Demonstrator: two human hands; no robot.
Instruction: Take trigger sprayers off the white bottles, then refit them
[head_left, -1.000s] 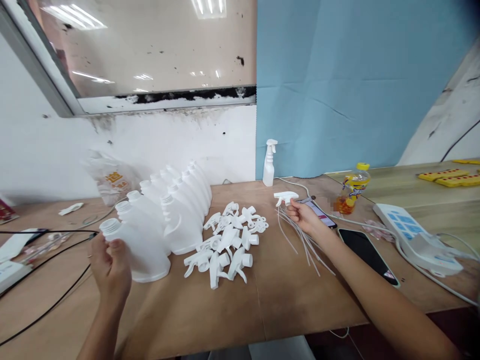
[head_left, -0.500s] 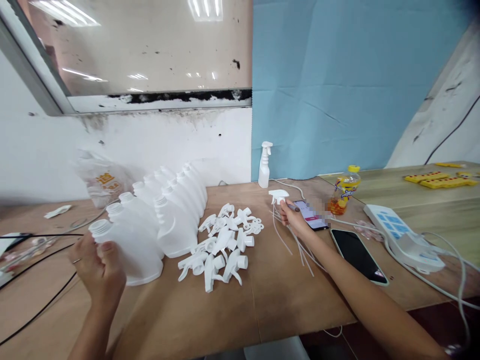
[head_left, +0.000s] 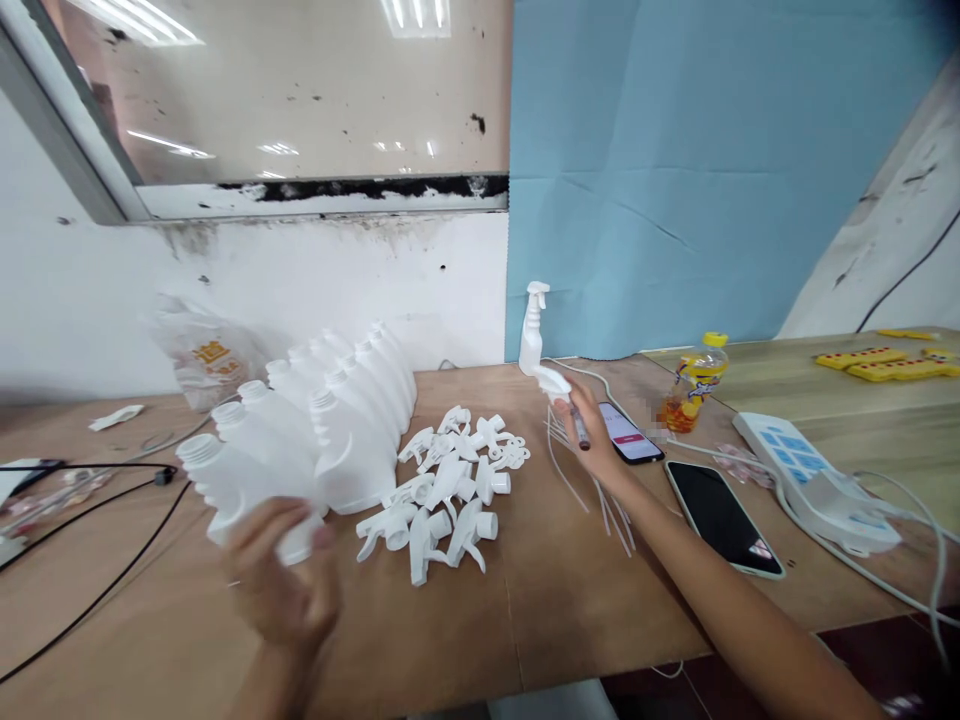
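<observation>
Sprayer head [head_left: 555, 381]: white, held up in the right hand [head_left: 589, 430], over the table [head_left: 570, 620].
Right hand: its fingers are closed on the sprayer head; 1 dark stick [head_left: 580, 428] lies across it too.
Thin tubes [head_left: 611, 510]: long and white, under the right hand, spread on the table.
Left hand [head_left: 285, 575]: blurry, in front of the white bottles [head_left: 352, 450]; its thumb and fingers are apart and curved. I cannot tell if it touches a bottle.
White bottles: 2 rows, standing close together on the left part of the table, with open necks on the near ones.
Pile of sprayer heads [head_left: 450, 480]: white, lying every way, just right of the white bottles.
Spray bottle [head_left: 531, 340]: white, upright at the back by the blue sheet [head_left: 660, 180], with its top on.
Lit phone [head_left: 626, 432]: flat, just right of the right hand.
Dark phone [head_left: 724, 520]: flat, beside the right arm.
Drink bottle [head_left: 694, 385]: yellow cap, orange drink low down, past the lit phone.
White box [head_left: 814, 480]: blue patches on top, near a pale cord [head_left: 862, 580], right of the dark phone.
Plastic bag [head_left: 206, 360]: behind the white bottles, by the wall.
</observation>
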